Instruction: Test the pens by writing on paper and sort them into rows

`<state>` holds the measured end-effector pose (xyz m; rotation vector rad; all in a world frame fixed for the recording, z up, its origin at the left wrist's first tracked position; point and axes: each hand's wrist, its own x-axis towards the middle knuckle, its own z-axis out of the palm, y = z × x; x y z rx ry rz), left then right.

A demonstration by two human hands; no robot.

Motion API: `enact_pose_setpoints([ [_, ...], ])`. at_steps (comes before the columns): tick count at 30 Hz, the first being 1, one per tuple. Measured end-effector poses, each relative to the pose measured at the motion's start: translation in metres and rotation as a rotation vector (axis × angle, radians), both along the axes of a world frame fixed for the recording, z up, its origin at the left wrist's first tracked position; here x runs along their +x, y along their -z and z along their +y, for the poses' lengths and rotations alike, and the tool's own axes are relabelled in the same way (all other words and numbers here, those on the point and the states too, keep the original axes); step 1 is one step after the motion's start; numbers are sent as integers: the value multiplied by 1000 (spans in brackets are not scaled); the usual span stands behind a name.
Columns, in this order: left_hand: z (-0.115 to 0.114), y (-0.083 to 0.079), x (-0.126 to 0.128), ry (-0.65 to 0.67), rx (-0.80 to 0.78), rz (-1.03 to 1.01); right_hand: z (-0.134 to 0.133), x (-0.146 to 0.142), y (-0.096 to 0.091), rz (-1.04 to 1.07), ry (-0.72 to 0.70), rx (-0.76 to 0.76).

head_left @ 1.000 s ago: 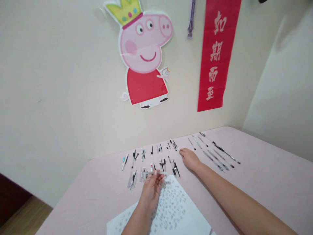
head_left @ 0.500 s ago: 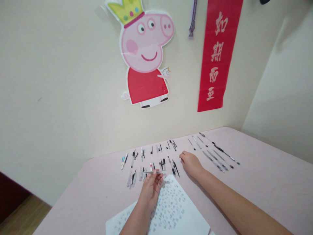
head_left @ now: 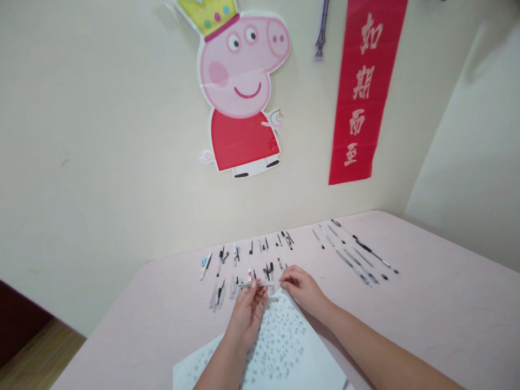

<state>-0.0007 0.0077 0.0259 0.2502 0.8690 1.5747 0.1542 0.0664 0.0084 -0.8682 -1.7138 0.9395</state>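
A slim, pale, see-through pen (head_left: 266, 283) lies nearly level across the fingers of my left hand (head_left: 249, 306), which is closed on it above the paper's top corner. My right hand (head_left: 303, 290) has its thumb and fingers pinched together at the pen's right end. The exact part they grip is too small to make out. Below both hands lies a white sheet of paper (head_left: 284, 341) covered in handwriting. Behind them are small groups of black pen parts (head_left: 268, 269), partly hidden by my hands.
More pen parts (head_left: 286, 238) lie in a back row by the wall. Several slim pens or refills (head_left: 359, 260) lie on the right of the pink tabletop (head_left: 426, 314). A tiny whitish piece (head_left: 321, 275) sits right of my right hand. A pig cutout (head_left: 244, 97) and red banner (head_left: 363, 103) hang behind.
My right hand has moved left from the tabletop to the pen's end. A tiny whitish piece now shows near where that hand was. My left hand has stayed nearly still with the pen.
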Motion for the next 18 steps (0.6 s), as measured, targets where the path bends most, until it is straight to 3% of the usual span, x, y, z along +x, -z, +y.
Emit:
enact_pose_setpoints([
  [8, 1, 3, 0, 9, 5, 14, -4, -8, 6, 297, -149, -342],
  [18, 1, 5, 0, 25, 4, 25, -5, -7, 1, 296, -121, -291],
])
